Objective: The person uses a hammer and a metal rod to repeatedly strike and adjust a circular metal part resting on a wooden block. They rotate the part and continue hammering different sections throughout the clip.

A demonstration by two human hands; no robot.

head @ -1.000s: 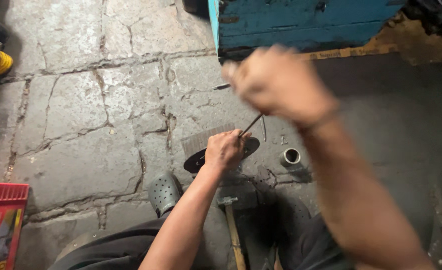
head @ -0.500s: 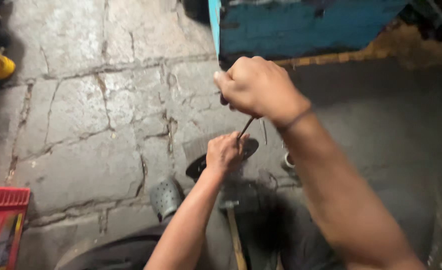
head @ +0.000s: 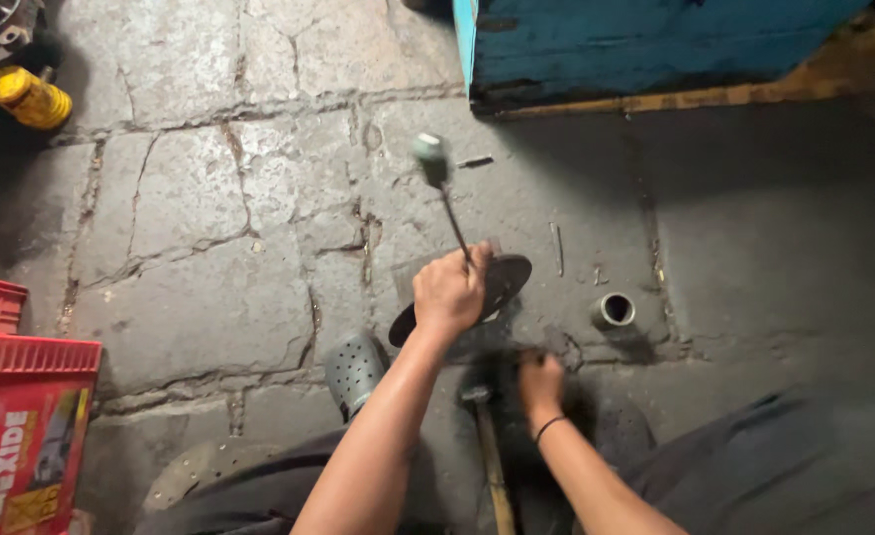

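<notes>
Cracked grey stone floor [head: 209, 218], dusty, with a dark round metal disc [head: 502, 282] lying flat on it, tilted slightly toward the camera. Left hand [head: 449, 294] fisted, fingers wrapped tight around a thin metal rod [head: 454, 223] that stands up over the disc, its blurred rounded pale head [head: 430, 154] at the top (looks like a punch or small mallet, hard to tell through the blur). Right hand [head: 539, 381] is low, near the floor just beside the disc's near edge, in shadow; cannot tell whether its fingers are curled on anything. A wooden-handled hammer [head: 487, 446] lies on the floor between the arms, head near the right hand. Short metal sleeve [head: 613, 310], hollow and shiny, stands right of the disc. Grey perforated clog [head: 355, 370] by the left forearm. Red plastic crate [head: 21, 426] at left, yellow bottle [head: 29, 97] top left, blue painted wooden box [head: 645, 45] top.
</notes>
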